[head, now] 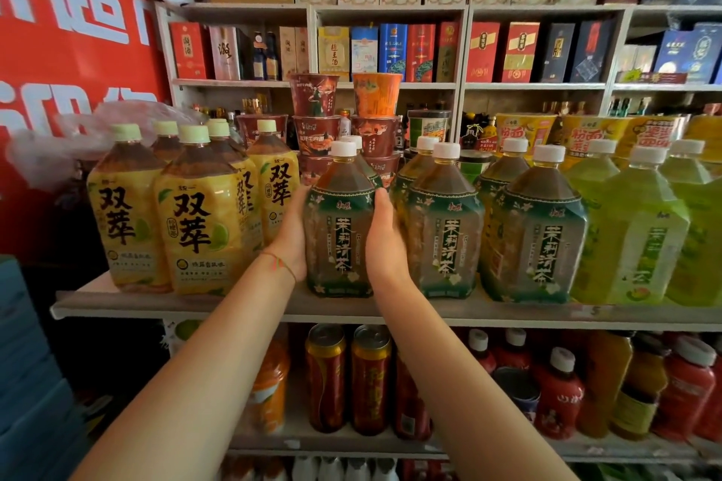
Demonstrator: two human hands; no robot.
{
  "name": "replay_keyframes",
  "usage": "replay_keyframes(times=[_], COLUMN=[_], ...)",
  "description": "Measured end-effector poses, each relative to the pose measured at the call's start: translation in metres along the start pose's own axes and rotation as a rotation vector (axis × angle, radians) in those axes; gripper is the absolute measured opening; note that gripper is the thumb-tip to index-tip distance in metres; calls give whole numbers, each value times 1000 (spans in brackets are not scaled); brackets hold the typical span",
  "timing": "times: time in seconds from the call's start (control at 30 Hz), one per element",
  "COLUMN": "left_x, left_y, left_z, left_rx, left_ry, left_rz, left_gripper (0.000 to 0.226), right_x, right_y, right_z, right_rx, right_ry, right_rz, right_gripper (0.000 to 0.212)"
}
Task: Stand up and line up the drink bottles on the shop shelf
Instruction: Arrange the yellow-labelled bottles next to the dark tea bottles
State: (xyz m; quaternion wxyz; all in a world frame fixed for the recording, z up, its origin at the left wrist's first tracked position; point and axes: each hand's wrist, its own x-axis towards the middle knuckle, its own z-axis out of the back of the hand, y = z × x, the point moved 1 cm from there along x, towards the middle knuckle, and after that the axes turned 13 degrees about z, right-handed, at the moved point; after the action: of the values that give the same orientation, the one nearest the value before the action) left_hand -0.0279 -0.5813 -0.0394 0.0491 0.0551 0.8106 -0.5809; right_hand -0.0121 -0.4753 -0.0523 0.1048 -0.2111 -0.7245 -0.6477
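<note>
- a person's left hand (291,234) and right hand (385,238) clasp the sides of a jasmine tea bottle (339,223), fingers wrapped round its back, as it stands upright at the front edge of a grey shop shelf (250,307).
- to its left stand yellow-labelled tea bottles (195,215); to its right, more jasmine tea bottles (443,223) and pale green tea bottles (633,230), all upright in a row.
- stacked instant noodle cups (316,117) rise just behind the held bottle.
- below, red cans (326,379) and red bottles (558,394) fill the lower shelf.
- boxed liquor (406,51) lines white wall shelving (465,8) behind; a red banner (70,51) hangs at left.
</note>
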Motion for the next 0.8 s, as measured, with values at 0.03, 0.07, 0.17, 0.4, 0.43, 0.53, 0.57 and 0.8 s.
replay_keyframes(times=[0.03,0.07,0.17,0.4,0.43,0.53,0.57,0.8], left_x=[1,1,0,-43,-53,-64,-65,-54], left_y=[1,0,2,-15,-19,-30,-36,-73], left_z=[0,-1,-1,4,9,49,65,173], left_rx=[-1,-6,-36,387,524,795,817,772], left_ry=[6,-4,-68,-527,-575,-763,-839,-1030], left_rz=[0,-4,-3,-878,-1086,-1452,-1476,-1183], left_gripper=[63,63,60,22,20,17,16,41], right_x=[-1,0,-2,-17,-20,-31,-34,-45], right_y=[0,-1,0,23,22,13,10,1], right_z=[1,2,4,-14,-21,-49,-59,-139], right_rx=[-2,-7,-27,-382,-422,-408,-407,-316], right_ry=[0,1,7,1,-10,36,69,287], right_rz=[3,2,36,801,907,1051,1055,447], right_gripper=[86,88,71,56,56,48,46,82])
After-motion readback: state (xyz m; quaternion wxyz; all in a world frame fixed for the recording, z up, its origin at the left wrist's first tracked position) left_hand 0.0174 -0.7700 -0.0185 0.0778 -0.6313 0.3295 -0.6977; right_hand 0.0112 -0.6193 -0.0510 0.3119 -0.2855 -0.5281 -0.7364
